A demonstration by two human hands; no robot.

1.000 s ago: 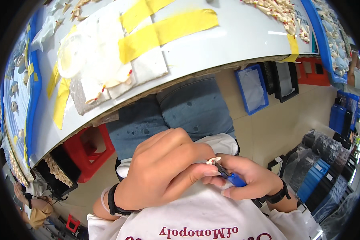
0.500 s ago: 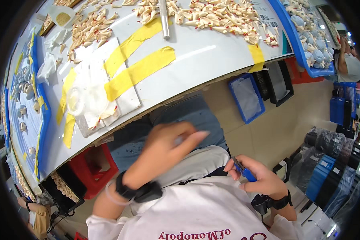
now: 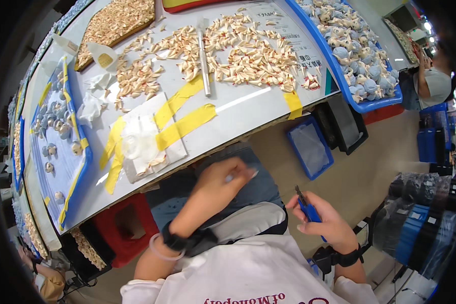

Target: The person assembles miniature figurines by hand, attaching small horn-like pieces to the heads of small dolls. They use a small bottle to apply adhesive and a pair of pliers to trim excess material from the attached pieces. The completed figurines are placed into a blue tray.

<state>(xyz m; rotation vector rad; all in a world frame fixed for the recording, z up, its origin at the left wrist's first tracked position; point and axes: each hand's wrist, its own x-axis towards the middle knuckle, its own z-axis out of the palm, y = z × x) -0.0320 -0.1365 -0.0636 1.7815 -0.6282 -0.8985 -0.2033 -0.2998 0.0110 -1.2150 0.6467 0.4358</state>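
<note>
Since a moment ago our hands split apart: left hand lifts toward the table's near edge pinching something tiny, right hand stays low, closed around blue-handled pliers. Pliers look light and stiff; we'd grip them by the handles.

desk: many small cream pieces | yellow tape strips | blue tray with blue figurines | red stool below
</note>
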